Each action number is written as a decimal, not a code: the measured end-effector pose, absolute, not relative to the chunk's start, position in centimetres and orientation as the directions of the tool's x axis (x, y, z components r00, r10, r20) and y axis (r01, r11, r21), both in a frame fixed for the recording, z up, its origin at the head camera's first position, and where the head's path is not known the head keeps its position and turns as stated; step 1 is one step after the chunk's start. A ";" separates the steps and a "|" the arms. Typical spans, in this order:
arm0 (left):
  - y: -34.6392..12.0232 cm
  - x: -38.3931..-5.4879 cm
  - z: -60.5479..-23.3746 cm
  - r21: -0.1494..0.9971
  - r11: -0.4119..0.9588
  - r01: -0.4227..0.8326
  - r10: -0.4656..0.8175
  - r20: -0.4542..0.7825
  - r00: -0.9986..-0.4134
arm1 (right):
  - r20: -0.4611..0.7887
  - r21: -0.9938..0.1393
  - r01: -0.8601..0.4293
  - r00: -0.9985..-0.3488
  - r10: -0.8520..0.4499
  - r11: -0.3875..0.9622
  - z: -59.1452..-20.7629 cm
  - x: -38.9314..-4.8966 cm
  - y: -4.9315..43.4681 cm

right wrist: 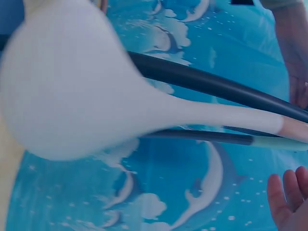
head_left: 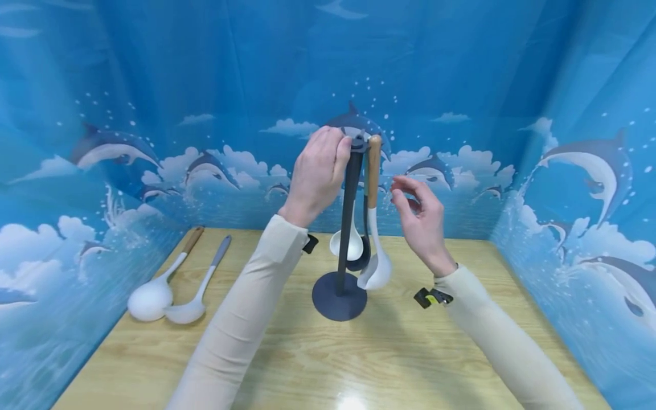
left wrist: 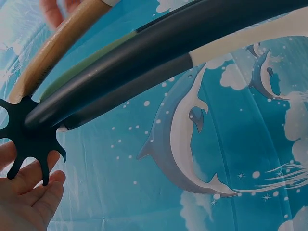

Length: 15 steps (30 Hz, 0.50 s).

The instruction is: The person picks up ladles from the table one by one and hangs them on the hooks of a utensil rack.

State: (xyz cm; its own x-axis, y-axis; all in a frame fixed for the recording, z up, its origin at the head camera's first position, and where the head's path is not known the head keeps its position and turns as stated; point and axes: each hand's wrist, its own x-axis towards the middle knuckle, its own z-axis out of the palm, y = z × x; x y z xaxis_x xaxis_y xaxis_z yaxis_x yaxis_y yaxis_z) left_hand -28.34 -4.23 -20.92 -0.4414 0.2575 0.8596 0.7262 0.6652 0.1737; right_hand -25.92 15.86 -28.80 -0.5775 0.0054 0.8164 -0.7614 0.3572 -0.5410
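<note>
A dark utensil stand (head_left: 349, 210) rises from a round base on the table. At its top, my left hand (head_left: 319, 171) holds the edge of the hooked head (left wrist: 36, 132), fingers among the hooks. A white ladle with a wooden handle (head_left: 374, 176) hangs on the right side; its bowl (right wrist: 72, 86) fills much of the right wrist view. Behind the pole hang a dark utensil with a green handle (right wrist: 274, 143) and a white ladle (head_left: 353, 245). Just right of the wooden handle, my right hand (head_left: 422, 216) is apart from it, fingers loosely bent and holding nothing.
Two more utensils lie at the table's left: a large white ladle with a wooden handle (head_left: 150, 299) and a white ladle with a grey handle (head_left: 188, 310), their bowls close together. Dolphin-printed curtains (head_left: 287, 68) enclose the wooden table (head_left: 328, 359) at the back and sides.
</note>
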 end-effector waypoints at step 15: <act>-4.2 -28.2 -20.8 0.188 0.657 0.730 0.255 0.856 -0.450 | 0.814 -0.511 -0.814 -0.561 -0.150 0.276 -21.0 -25.8 13.7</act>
State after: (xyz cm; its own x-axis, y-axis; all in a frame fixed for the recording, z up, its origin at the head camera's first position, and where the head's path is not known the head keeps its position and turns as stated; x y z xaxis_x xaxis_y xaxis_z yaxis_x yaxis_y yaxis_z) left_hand -28.24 -4.22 -20.76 -0.4504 0.2549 0.8557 0.7298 0.6572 0.1884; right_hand -25.83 13.71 -20.98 -0.5612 -0.1500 0.8140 -0.8143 0.2760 -0.5106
